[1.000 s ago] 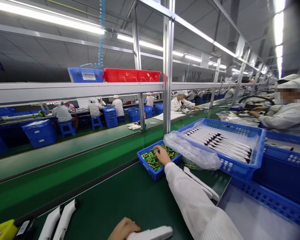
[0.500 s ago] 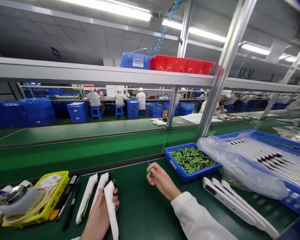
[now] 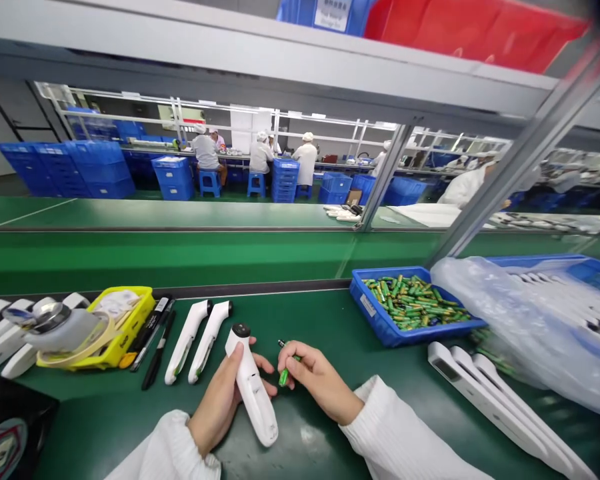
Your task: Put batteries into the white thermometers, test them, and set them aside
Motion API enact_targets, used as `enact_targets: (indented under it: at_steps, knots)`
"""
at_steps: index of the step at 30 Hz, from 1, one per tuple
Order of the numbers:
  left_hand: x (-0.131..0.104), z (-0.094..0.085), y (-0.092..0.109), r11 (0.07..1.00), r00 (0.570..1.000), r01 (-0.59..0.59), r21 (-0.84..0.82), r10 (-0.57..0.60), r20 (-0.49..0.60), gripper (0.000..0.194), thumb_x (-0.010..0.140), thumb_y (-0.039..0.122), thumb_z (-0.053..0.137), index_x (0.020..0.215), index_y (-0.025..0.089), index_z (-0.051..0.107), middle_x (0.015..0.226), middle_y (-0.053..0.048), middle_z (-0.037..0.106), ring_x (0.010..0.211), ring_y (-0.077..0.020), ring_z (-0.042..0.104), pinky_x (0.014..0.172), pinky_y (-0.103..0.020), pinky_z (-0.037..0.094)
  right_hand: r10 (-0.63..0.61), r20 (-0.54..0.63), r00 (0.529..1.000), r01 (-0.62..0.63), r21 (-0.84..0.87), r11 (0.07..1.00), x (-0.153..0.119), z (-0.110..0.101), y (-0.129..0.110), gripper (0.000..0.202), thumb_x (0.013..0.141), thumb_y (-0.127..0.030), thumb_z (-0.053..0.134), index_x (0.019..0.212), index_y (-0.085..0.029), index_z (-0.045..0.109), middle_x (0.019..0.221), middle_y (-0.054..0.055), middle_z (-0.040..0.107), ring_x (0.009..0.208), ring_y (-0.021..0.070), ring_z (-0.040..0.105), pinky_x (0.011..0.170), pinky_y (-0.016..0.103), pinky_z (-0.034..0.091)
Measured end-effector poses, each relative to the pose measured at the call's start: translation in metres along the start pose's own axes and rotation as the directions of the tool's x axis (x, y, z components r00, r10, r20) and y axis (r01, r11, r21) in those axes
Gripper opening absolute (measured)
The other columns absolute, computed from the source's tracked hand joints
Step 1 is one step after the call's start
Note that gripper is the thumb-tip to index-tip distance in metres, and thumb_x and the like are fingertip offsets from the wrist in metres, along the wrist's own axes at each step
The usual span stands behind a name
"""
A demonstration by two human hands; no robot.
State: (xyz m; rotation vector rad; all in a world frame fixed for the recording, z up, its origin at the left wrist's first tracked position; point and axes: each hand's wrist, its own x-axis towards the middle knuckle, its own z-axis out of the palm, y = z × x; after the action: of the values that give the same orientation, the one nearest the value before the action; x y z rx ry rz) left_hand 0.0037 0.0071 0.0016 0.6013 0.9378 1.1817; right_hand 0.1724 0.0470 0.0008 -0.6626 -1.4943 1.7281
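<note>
My left hand [image 3: 219,400] grips a white handheld thermometer body [image 3: 253,390], its dark round tip pointing away from me. Close beside it, my right hand [image 3: 316,381] pinches green batteries [image 3: 284,375] between the fingers. Both hands hover low over the green work surface [image 3: 305,320]. A small blue tray [image 3: 380,324] holding several loose green batteries [image 3: 414,303] stands to the right. Two more white thermometer bodies [image 3: 197,340] lie flat to the left of my left hand.
A yellow tray [image 3: 130,327] with tape and a metal-topped tool sits at the left, black pens [image 3: 153,337] beside it. White covers [image 3: 500,407] lie at the right near a plastic-lined blue crate [image 3: 575,267]. A green conveyor [image 3: 180,250] runs behind; seated workers beyond.
My right hand left the battery tray carrying batteries and came in next to the left hand. The left hand lifted the thermometer body toward the middle. The view swung left and down.
</note>
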Motion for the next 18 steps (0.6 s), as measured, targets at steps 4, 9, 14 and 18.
enact_targets:
  at_steps: [4,9,14,18]
  knots:
    - [-0.001,-0.001,0.000,0.989,0.995,0.050,-0.138,-0.036,0.098,0.050,0.087,0.041,0.051,0.128,0.019,0.032,0.088,-0.006,0.063,0.078,-0.0219,0.064,0.074,-0.040,0.051,-0.014,0.004,1.000,0.015,-0.166,0.986,-0.006,0.004,-0.008,0.017,0.082,-0.032,0.062,0.079,-0.016,0.057,0.074,0.000,0.052,0.064,0.0110,0.047,0.060,0.023,0.039]
    - [0.000,-0.005,-0.001,0.994,0.990,0.060,-0.090,-0.047,0.133,0.067,0.079,0.021,0.065,0.134,0.027,0.027,0.097,-0.003,0.060,0.089,-0.0205,0.062,0.083,-0.037,0.048,-0.093,-0.057,0.994,0.058,-0.442,0.895,-0.009,0.005,-0.011,0.010,0.074,-0.012,0.058,0.080,-0.019,0.054,0.069,-0.004,0.046,0.057,0.0091,0.040,0.053,0.021,0.034]
    - [-0.003,-0.006,0.001,0.998,0.978,0.048,-0.027,-0.041,0.203,0.047,0.086,0.027,0.055,0.128,0.023,0.033,0.105,-0.007,0.059,0.092,-0.0212,0.061,0.084,-0.038,0.048,-0.111,-0.056,0.992,0.069,-0.499,0.864,-0.009,0.005,-0.006,0.010,0.076,-0.013,0.058,0.082,-0.020,0.053,0.069,-0.004,0.046,0.058,0.0095,0.040,0.054,0.021,0.033]
    - [-0.005,-0.006,0.004,0.999,0.975,0.045,0.011,-0.046,0.217,0.054,0.089,0.033,0.049,0.135,0.029,0.020,0.109,-0.010,0.059,0.093,-0.0255,0.063,0.075,-0.042,0.052,-0.109,-0.043,0.993,0.070,-0.526,0.847,-0.009,0.008,-0.001,0.017,0.075,-0.010,0.058,0.087,-0.020,0.053,0.069,-0.005,0.046,0.058,0.0094,0.040,0.054,0.020,0.034]
